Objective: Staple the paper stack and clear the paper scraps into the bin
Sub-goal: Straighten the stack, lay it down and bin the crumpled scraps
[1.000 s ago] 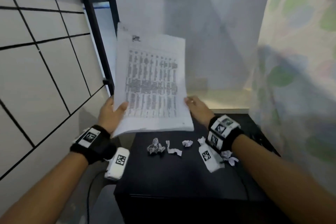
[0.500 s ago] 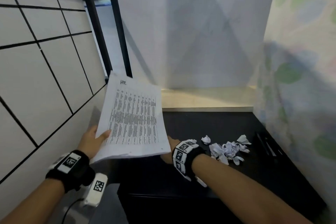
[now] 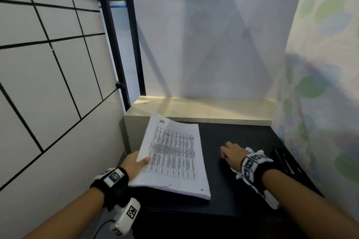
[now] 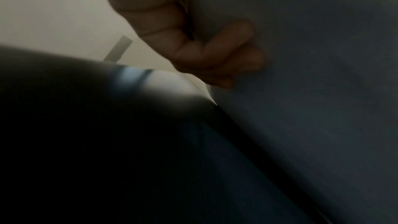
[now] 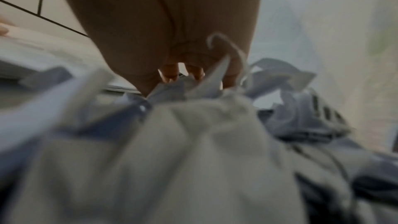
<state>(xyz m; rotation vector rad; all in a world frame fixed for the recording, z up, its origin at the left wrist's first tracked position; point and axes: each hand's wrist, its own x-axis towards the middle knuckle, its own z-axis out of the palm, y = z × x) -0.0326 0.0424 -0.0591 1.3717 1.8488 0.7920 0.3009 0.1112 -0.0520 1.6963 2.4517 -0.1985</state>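
Note:
A thick printed paper stack (image 3: 174, 157) lies tilted on the left part of the black table (image 3: 233, 196). My left hand (image 3: 134, 163) grips its left edge, thumb on top. In the left wrist view its fingers (image 4: 215, 54) curl under the paper stack (image 4: 301, 74). My right hand (image 3: 231, 153) hovers palm down over the table's right side, holding nothing I can see. White crumpled paper scraps (image 3: 252, 150) lie under its wrist. In the blurred right wrist view its fingertips (image 5: 172, 74) point down among the paper scraps (image 5: 193, 142).
A tiled wall (image 3: 48, 83) and a black metal post (image 3: 134, 44) close the left side. A beige ledge (image 3: 204, 108) runs behind the table. A flowered curtain (image 3: 320, 103) hangs on the right. Dark slim objects (image 3: 285, 161) lie at the table's right edge.
The paper stack came down from upright in both hands onto the table. My right hand let go of it and moved right, over the scraps. The left hand kept its hold.

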